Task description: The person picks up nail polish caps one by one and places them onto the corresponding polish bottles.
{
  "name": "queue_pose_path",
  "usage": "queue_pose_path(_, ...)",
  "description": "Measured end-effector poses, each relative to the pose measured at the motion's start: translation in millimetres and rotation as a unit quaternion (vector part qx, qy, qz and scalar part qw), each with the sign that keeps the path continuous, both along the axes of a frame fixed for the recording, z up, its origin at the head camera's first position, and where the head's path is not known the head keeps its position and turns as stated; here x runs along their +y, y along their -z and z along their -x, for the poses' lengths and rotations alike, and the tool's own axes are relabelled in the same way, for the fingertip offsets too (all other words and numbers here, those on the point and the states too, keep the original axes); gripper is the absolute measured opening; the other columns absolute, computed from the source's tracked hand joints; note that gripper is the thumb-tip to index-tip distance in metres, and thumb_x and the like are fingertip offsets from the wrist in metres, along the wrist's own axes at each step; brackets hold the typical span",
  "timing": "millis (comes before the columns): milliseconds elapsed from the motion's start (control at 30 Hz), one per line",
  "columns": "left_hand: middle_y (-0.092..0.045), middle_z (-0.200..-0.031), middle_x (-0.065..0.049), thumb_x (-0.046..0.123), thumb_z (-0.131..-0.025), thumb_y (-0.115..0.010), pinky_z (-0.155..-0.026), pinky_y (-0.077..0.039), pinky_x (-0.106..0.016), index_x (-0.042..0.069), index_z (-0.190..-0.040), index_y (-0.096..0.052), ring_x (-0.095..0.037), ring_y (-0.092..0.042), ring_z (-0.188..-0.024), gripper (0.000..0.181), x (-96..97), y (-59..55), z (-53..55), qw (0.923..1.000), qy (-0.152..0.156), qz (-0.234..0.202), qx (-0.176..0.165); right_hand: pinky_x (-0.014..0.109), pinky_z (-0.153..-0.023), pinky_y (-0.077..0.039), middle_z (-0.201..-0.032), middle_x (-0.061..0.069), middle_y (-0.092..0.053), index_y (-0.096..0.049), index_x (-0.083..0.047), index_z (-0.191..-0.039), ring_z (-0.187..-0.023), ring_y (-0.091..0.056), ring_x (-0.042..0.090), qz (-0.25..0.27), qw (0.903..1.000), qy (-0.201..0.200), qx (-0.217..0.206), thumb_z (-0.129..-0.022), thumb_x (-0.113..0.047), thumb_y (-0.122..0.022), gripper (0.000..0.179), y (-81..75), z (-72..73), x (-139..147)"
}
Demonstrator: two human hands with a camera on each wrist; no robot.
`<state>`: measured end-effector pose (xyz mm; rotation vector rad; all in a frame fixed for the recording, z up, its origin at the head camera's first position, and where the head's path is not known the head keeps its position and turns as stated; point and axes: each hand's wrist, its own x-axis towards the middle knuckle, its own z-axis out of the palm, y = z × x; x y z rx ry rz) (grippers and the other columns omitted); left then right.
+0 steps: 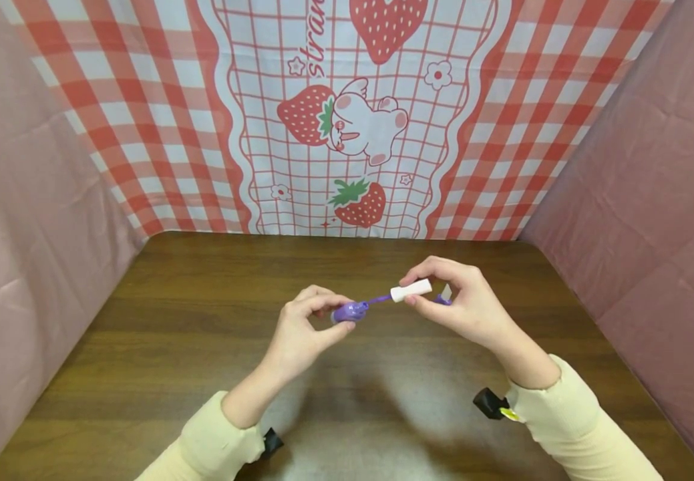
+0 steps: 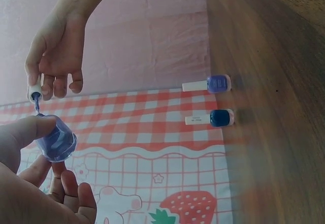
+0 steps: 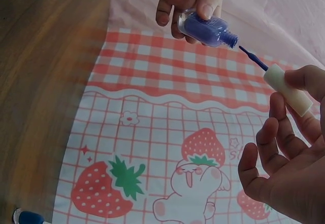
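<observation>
Between the thumb and fingers of my left hand (image 1: 298,337) is a small glass nail polish bottle (image 1: 349,312) of purple polish, tilted with its uncapped neck toward the right. My right hand (image 1: 473,314) pinches the white nail polish cap (image 1: 411,290) by its sides. A purple-coated brush (image 3: 254,58) extends from the cap toward the bottle. In the right wrist view its tip is right by the bottle's mouth, with a narrow gap showing. Both hands are raised above the table.
Two capped nail polish bottles stand on the brown wooden table (image 1: 202,374): a purple one (image 2: 219,84) and a dark teal one (image 2: 221,118). From the head, the right hand mostly hides them. A strawberry-print cloth (image 1: 347,167) hangs behind; pink cloths (image 1: 635,167) flank the table.
</observation>
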<state>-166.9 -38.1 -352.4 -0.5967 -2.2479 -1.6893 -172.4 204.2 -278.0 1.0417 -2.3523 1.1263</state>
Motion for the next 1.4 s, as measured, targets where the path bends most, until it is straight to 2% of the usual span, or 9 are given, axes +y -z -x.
queue_pose_path(200, -0.065, -0.091, 0.004, 0.01, -0.07, -0.082, -0.075, -0.044, -0.031, 0.016, -0.093, -0.074, -0.014, -0.054, -0.083, 0.024, 0.3, -0.7, -0.4, 1.0, 0.005, 0.0, 0.002, 0.018, -0.065, -0.042, -0.086, 0.005, -0.067, -0.067, -0.002, -0.09, -0.075, -0.054, 0.006, -0.003, 1.0, -0.005, 0.008, -0.07, 0.012, -0.074, 0.025, -15.1, -13.1, -11.0)
queue_pose_path(767, -0.065, -0.092, 0.004, 0.011, -0.072, -0.082, -0.078, -0.045, -0.035, 0.016, -0.094, -0.074, -0.014, -0.055, -0.086, 0.024, 2.2, -4.4, -1.2, 0.9999, 0.012, 0.01, -0.003, 0.019, -0.069, -0.044, -0.086, 0.004, -0.067, -0.068, -0.003, -0.09, -0.078, -0.057, 0.007, -0.013, 0.9997, -0.019, 0.006, -0.071, 0.01, -0.075, 0.025, -15.7, -13.2, -14.8)
queue_pose_path(1000, -0.065, -0.092, 0.004, 0.012, -0.072, -0.082, -0.079, -0.046, -0.038, 0.015, -0.094, -0.074, -0.014, -0.056, -0.087, 0.024, 3.3, -4.6, -1.6, 0.9998, 0.018, 0.011, 0.001, 0.019, -0.062, -0.041, -0.085, 0.004, -0.067, -0.068, -0.004, -0.09, -0.075, -0.055, 0.01, -0.017, 0.9995, -0.025, -0.002, -0.072, 0.009, -0.075, 0.023, -14.8, -14.0, -17.8)
queue_pose_path(1200, -0.065, -0.09, 0.006, 0.01, -0.071, -0.081, -0.078, -0.046, -0.037, 0.016, -0.093, -0.074, -0.011, -0.055, -0.087, 0.024, 4.7, -4.6, -2.0, 0.9998, 0.018, 0.01, 0.002, 0.018, -0.057, -0.037, -0.086, 0.002, -0.067, -0.068, -0.007, -0.091, -0.072, -0.052, 0.011, -0.025, 0.9993, -0.027, 0.008, -0.071, 0.007, -0.076, 0.025, -6.1, -8.0, -16.0)
queue_pose_path(1400, -0.065, -0.09, 0.006, 0.012, -0.072, -0.082, -0.079, -0.046, -0.036, 0.016, -0.093, -0.074, -0.011, -0.055, -0.088, 0.023, 6.2, -4.0, -2.5, 0.9997, 0.024, 0.009, 0.004, 0.022, -0.069, -0.044, -0.09, -0.006, -0.067, -0.069, -0.014, -0.094, -0.079, -0.055, 0.005, -0.021, 0.9991, -0.036, 0.006, -0.073, 0.0, -0.078, 0.026, 12.7, 6.5, -8.5)
